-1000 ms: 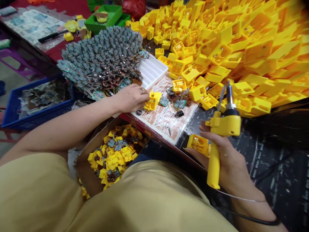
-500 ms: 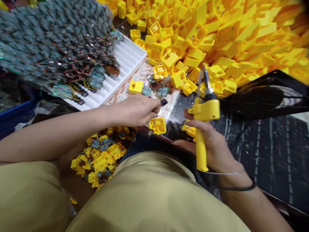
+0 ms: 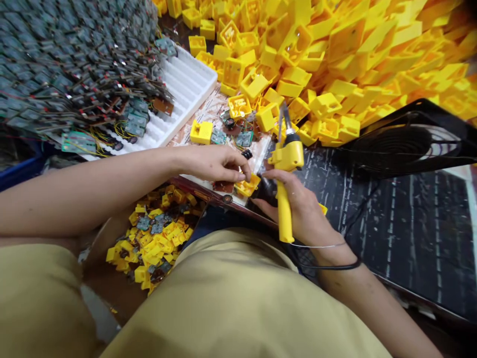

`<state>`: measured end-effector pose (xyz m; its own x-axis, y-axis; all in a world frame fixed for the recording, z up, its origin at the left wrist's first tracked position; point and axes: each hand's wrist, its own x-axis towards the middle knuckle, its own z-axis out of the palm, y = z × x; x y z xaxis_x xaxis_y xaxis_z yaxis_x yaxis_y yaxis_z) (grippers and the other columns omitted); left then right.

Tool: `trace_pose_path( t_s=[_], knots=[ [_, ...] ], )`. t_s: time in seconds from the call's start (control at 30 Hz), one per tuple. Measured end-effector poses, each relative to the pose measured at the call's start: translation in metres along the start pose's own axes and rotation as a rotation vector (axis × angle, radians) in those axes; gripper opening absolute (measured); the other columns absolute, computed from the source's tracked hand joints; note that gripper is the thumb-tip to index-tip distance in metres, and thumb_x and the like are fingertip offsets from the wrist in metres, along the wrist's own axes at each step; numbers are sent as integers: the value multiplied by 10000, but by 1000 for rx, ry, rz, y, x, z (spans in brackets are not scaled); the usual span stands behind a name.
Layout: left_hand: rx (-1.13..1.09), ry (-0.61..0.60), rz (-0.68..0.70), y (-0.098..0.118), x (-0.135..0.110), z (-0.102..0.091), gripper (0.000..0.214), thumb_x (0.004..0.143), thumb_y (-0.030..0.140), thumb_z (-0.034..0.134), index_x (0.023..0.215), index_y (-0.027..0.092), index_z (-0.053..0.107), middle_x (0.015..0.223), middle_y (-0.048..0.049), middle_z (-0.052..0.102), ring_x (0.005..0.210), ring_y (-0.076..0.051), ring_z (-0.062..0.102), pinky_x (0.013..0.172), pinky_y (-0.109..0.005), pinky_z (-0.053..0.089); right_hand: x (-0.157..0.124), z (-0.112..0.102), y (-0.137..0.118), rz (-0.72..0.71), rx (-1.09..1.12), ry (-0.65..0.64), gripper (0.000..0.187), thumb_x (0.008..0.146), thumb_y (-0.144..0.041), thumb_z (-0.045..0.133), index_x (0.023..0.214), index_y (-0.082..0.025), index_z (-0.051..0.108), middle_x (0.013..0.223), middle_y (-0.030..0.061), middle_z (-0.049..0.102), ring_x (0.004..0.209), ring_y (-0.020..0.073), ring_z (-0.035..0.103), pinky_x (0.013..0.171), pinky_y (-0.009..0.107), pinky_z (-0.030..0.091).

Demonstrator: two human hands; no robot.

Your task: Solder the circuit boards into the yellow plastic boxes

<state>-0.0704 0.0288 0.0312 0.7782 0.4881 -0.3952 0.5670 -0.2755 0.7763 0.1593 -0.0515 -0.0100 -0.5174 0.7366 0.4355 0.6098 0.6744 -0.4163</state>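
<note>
My left hand (image 3: 210, 163) on a yellow housing (image 3: 246, 185).
Fingers together on it; at 3 o'clock, my right hand (image 3: 301, 209) clamps a soldering iron (image 3: 283, 219).

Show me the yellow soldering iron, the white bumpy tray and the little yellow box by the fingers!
soldering iron (image 3: 285, 219): head view, on its yellow handle.
white ridged tray (image 3: 186, 89): head view, on its ridged top.
yellow plastic box (image 3: 247, 185): head view, on its yellow side.
</note>
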Motion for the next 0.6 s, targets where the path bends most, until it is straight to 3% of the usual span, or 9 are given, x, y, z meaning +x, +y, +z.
trace_pose_path(
  t_s=[0.2, 0.33, 0.47, 0.6],
  knots=[
    [95, 155, 76, -8, -6, 12, 161, 831, 256, 637, 941, 167, 716, 841, 5, 744, 744, -107, 670, 664, -177, 449, 3, 6, 0, -5, -61, 32, 553, 827, -469, 725, 1262, -245, 468, 1002, 64, 640, 949, 245, 624, 904, 425, 516],
    [270, 320, 33, -1, -11, 20, 92, 798, 171, 640, 831, 162, 725, 750, 13, 729, 698, -103, 652, 657, -189, 433, 9, 15, 0, -45, -35, 17, 439, 911, -340, 644, 1287, -228, 447, 1048, 76, 650, 954, 218, 644, 890, 390, 535],
    [208, 327, 25, 5, -10, 26, 100, 823, 148, 616, 808, 157, 715, 762, 9, 726, 718, -104, 650, 682, -199, 438, 2, -2, 4, -80, 3, -39, 394, 927, -270, 618, 1284, -235, 456, 1060, 59, 665, 908, 183, 671, 792, 312, 561],
    [185, 367, 51, 7, -1, 35, 97, 841, 159, 619, 806, 155, 709, 814, -11, 712, 767, -120, 640, 723, -219, 447, -12, -22, 6, -56, 3, -35, 427, 878, -324, 695, 1239, -223, 491, 1079, 72, 685, 981, 209, 682, 892, 365, 564]
  ],
)
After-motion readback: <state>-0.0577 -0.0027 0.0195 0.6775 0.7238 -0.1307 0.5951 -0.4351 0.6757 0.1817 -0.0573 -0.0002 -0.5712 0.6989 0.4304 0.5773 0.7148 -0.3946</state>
